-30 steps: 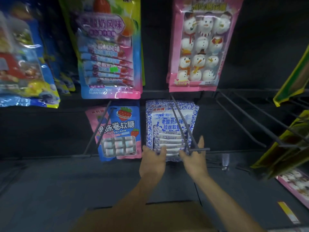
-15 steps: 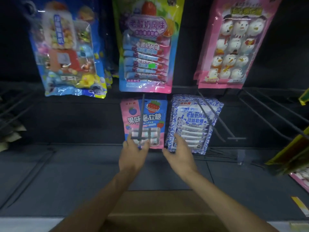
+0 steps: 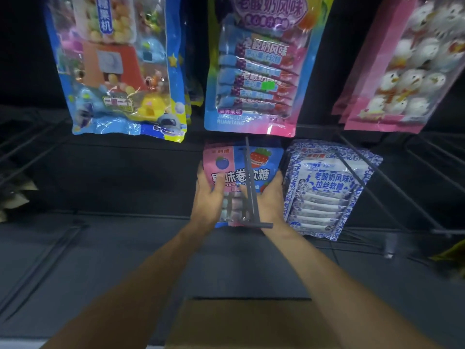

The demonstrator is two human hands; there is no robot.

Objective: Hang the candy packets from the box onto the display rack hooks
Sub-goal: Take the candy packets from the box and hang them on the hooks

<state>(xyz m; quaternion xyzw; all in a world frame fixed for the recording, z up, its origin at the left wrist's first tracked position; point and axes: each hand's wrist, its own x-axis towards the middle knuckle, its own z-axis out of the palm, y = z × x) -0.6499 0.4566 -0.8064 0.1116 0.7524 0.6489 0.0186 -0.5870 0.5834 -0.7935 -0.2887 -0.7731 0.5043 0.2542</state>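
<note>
Here we see both bare hands raised to the lower row of a dark display rack (image 3: 113, 177). The left hand (image 3: 208, 201) grips the left edge of a pink-and-blue candy packet (image 3: 239, 176): its fingers lie along that edge and its thumb presses on the printed front. The right hand (image 3: 272, 200) grips the opposite edge in the same way, so the packet is held upright and flat between the two palms, facing us.

A two-wire hook (image 3: 250, 187) runs across the front of this packet, from its top edge to a short crossbar near its lower edge. We cannot tell whether the packet's hanging hole is threaded on the wires.

Just beside it, to the right and not touched by either hand, a blue-and-white packet (image 3: 327, 187) hangs on the neighbouring hook.

In the row above hang three larger packets: a blue one (image 3: 118, 69) at left, a blue-and-pink one (image 3: 256, 69) directly over the hands, and a pink one (image 3: 402, 69) at right.

At the bottom of the view, between the two forearms, we see the top of a brown cardboard box (image 3: 241, 323); its contents are hidden from us.
</note>
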